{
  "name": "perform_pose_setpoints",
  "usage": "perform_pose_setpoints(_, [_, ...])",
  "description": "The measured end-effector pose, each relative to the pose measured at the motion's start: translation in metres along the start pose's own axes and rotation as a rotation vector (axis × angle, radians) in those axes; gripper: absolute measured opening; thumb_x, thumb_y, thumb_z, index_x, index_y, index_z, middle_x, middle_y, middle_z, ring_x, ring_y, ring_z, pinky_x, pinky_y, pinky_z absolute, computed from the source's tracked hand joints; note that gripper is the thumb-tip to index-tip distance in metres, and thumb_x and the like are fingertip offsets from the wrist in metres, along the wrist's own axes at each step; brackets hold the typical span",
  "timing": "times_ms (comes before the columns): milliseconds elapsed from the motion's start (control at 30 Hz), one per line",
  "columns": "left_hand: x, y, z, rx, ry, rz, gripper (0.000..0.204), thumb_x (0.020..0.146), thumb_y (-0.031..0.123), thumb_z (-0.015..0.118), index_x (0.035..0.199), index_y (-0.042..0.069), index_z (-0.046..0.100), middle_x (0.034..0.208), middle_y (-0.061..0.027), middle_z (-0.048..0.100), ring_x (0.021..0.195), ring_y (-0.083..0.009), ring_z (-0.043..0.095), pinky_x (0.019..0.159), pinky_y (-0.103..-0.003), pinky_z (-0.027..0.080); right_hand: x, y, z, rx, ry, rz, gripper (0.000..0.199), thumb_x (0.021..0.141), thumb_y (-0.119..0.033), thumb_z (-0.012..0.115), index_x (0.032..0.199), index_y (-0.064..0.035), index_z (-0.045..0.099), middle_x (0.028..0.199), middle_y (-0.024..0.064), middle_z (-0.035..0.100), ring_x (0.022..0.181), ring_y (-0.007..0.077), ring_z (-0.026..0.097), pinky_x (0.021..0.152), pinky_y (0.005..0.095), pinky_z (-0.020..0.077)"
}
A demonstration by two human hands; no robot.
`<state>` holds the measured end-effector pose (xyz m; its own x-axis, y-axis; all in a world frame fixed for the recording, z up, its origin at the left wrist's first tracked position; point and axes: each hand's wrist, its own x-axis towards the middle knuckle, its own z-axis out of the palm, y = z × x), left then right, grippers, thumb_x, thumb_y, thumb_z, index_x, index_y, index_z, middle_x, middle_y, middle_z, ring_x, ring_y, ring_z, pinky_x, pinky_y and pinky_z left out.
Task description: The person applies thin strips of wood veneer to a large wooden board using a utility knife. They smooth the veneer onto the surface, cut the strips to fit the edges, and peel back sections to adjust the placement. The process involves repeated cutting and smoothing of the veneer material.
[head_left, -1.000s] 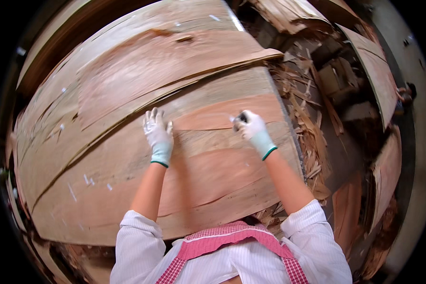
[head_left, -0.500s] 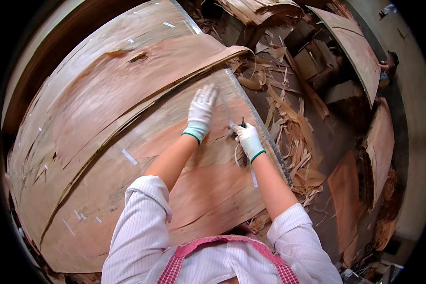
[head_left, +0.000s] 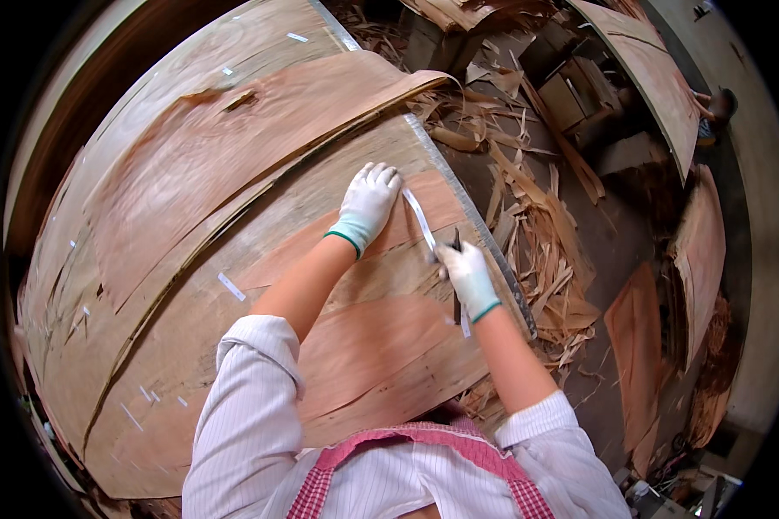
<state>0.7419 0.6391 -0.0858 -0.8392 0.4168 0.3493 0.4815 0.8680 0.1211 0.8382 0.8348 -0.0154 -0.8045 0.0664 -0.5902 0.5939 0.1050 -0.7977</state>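
My left hand, in a white glove with a green cuff edge, lies on the wood veneer sheet, open with its fingers close together. Beside its fingers starts a white tape strip, which runs down toward my right hand. My right hand, gloved alike, is closed round a dark narrow tool that pokes out above and below the fist; its exact kind is hidden. Under both hands, a pinkish veneer patch shows against the paler wood.
A loose veneer piece with a curled edge lies across the sheet beyond my hands. A metal strip borders the stack's right side. Torn veneer scraps cover the floor there. Far right, a person's arm touches another veneer panel.
My right hand has moved slightly right and down, and the tape strip now shows clearly between both hands. My left hand has shifted a little left and down, its fingers more bent.
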Motion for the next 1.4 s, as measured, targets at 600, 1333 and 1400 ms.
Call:
perform_pose_setpoints(600, [0.004,-0.001,0.001,-0.451,0.183,-0.205,0.017,0.081,0.01,0.063,0.097,0.007,0.058,0.1,-0.0128,0.061,0.1,-0.0331,0.056,0.089,-0.041,0.046,-0.047,-0.122,0.012,0.349,-0.134,-0.456,0.018,0.09,-0.02,0.067,0.097,-0.006,0.06,0.075,0.0022,0.063,0.05,0.0026,0.047,0.046,0.0179,0.0377])
perform_pose_setpoints(1333, [0.013,0.006,0.007,-0.219,-0.146,0.018,0.039,0.089,0.01,0.045,0.127,0.015,0.055,0.14,-0.0048,0.047,0.132,-0.025,0.04,0.113,-0.038,0.029,0.049,-0.035,-0.005,0.185,0.143,-0.087,0.013,0.087,-0.013,0.064,0.094,-0.0025,0.061,0.076,0.0051,0.065,0.048,0.0069,0.047,0.043,0.021,0.0373])
perform_pose_setpoints(1400, [0.015,0.008,0.008,-0.229,-0.122,0.026,0.037,0.089,0.012,0.046,0.125,0.015,0.056,0.139,-0.0046,0.048,0.132,-0.0251,0.041,0.113,-0.038,0.029,0.066,-0.062,-0.022,0.274,0.085,-0.15,0.011,0.086,-0.014,0.065,0.091,-0.0045,0.062,0.074,0.0016,0.063,0.047,0.0049,0.045,0.041,0.0202,0.0342])
